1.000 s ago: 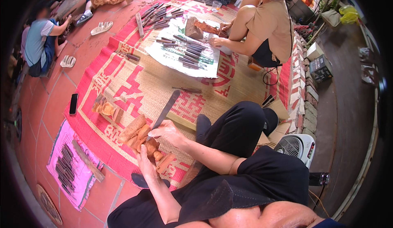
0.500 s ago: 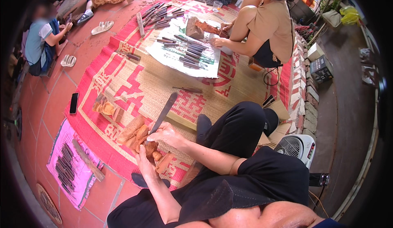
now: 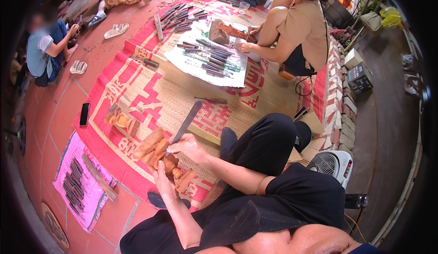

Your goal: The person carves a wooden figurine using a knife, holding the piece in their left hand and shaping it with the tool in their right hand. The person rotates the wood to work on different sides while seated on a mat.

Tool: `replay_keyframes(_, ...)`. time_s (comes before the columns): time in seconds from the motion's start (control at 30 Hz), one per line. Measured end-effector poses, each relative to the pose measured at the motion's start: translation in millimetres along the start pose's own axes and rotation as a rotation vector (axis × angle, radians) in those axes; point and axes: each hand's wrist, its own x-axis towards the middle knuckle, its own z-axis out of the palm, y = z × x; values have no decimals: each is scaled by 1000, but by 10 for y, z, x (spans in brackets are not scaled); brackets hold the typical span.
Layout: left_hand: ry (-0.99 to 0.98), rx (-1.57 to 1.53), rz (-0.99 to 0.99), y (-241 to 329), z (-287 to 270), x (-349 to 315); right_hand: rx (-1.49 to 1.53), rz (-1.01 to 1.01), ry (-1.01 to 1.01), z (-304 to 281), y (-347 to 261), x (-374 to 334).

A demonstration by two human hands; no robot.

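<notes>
My right hand [image 3: 189,149] is closed around the lower part of a long, flat, dark carving tool [image 3: 186,122]. Its upper end slants up and away over the mat, while its lower tip is at a carved wooden figure [image 3: 150,145]. The figure is orange-brown with rounded, folded shapes and lies before my crossed legs. My left hand [image 3: 163,181] grips the near side of the figure, its fingers partly hidden against the wood. A second, smaller carving [image 3: 117,117] on a block base rests on the mat further left.
The red and straw-coloured mat [image 3: 182,83] holds several dark-handled chisels [image 3: 216,60] on a white sheet. A pink cloth [image 3: 91,213] with more tools and a wooden stick [image 3: 99,178] lies left, near a phone [image 3: 84,114]. A co-worker [image 3: 303,23] sits ahead; a fan [image 3: 325,162] stands right.
The right hand and tool have shifted slightly over the figure, and the hand's grip looks more closed. The left hand stays on the wood. The whole view has moved a little.
</notes>
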Motion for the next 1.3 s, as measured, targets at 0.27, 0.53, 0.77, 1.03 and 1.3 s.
replay_keyframes(0.27, 62, -15, -27, 44, 68, -38, 11, 21, -56, 83, -84, -64)
replay_keyframes(0.53, 27, -11, -1, 9, 25, -13, 50, -21, -2, 71, -100, -32)
replay_keyframes(0.77, 55, 4, -13, 18, 49, -24, 53, -1, 12, 58, -87, -20)
replay_keyframes(1.03, 72, -16, -35, 56, 62, -36, 20, -13, -60, 105, -102, -67)
replay_keyframes(1.3, 61, -24, -26, 12, 41, -9, 33, -50, -19, 62, -108, -40)
